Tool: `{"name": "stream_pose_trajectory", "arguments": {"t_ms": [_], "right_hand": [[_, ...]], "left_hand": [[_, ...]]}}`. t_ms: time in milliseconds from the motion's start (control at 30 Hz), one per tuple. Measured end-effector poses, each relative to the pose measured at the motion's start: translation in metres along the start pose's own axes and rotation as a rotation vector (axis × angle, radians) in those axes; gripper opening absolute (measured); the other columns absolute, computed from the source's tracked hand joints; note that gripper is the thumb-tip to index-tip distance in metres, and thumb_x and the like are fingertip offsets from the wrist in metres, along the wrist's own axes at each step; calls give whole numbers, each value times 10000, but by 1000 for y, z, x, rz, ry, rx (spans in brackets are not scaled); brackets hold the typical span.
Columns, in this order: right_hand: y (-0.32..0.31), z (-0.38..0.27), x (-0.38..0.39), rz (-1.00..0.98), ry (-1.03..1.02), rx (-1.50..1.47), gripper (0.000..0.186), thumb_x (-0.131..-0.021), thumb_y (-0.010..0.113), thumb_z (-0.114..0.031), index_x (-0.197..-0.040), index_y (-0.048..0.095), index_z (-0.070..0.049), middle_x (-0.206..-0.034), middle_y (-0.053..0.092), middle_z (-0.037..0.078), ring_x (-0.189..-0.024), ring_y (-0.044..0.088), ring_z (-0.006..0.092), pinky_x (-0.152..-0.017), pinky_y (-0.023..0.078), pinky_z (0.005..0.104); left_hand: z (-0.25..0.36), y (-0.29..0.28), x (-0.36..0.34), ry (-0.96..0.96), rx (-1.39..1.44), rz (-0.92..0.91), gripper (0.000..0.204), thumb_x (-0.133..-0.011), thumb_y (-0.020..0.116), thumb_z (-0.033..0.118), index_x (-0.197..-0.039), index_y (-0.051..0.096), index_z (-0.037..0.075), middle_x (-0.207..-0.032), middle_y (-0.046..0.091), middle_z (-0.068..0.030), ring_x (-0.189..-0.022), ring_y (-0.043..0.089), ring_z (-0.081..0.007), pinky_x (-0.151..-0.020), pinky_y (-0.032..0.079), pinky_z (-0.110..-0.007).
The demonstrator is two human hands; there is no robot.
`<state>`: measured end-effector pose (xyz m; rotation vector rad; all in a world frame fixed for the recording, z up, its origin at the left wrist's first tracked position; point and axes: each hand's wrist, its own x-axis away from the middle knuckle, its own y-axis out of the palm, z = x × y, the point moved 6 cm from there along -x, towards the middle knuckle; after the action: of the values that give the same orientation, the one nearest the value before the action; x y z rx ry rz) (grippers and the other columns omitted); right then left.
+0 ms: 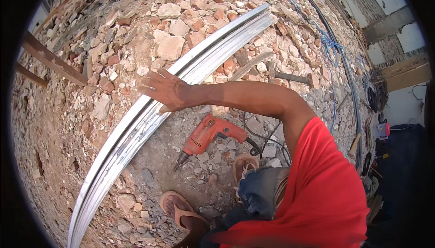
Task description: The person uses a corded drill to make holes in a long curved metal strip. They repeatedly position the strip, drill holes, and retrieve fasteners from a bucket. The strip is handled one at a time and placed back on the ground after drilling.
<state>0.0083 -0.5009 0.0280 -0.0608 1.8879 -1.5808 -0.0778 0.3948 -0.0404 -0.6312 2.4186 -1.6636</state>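
My right hand (166,90) reaches across from the right and lies palm down over a long silvery metal channel (204,57). Its fingers are stretched out past the channel's far edge, and the thumb is by the near edge. The channel lies slantwise on the rubble, from the lower left to the upper middle. A second length seems to lie alongside it. Between the channel and my feet rests a red power drill (209,133), its bit toward the lower left and its black cable behind. Nothing touches the drill. My left hand is out of view.
A hammer (290,76) lies on the broken bricks right of the channel. My sandalled feet (181,209) stand near the drill. Brown posts (52,57) rise at the left. Black pipe (337,44) and blue cord (328,41) run along the right, beside a wall and dark cloth (398,175).
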Motion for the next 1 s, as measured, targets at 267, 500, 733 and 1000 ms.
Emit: {"name": "stream_pose_trajectory", "arguments": {"t_ms": [267, 500, 733, 1000], "right_hand": [[94, -2, -52, -357, -133, -307, 195, -727, 698, -166, -675, 596, -8, -676, 663, 200, -693, 688, 404, -622, 537, 489], [75, -19, -28, -376, -151, -382, 135, -809, 639, -149, -724, 587, -58, -673, 670, 157, -668, 697, 358, -575, 528, 463], [7, -10, 8, -399, -222, -107, 135, -850, 636, -138, -829, 557, -30, -657, 644, 126, -641, 701, 310, -505, 544, 410], [-153, 123, 88, -426, -81, 333, 228, -919, 636, -261, -939, 570, -43, -772, 651, 79, -730, 715, 237, -544, 581, 376]], "left_hand": [[204, -103, -55, 1044, 182, 562, 564, -949, 707, 464, -1247, 643, -11, -1194, 689, -168, -1127, 623, -372, -983, 488, -503], [228, -98, -73, 1151, 94, 744, 988, -815, 850, 450, -1512, 376, -66, -1324, 568, -314, -1188, 573, -487, -952, 472, -606], [253, -154, -12, 858, -127, 179, 469, -937, 728, 445, -1121, 673, 17, -975, 682, -166, -946, 647, -365, -869, 515, -484], [380, -221, 48, 931, -447, -184, 749, -924, 547, 722, -1274, 668, 71, -1138, 729, -227, -997, 719, -303, -861, 572, -459]]}}
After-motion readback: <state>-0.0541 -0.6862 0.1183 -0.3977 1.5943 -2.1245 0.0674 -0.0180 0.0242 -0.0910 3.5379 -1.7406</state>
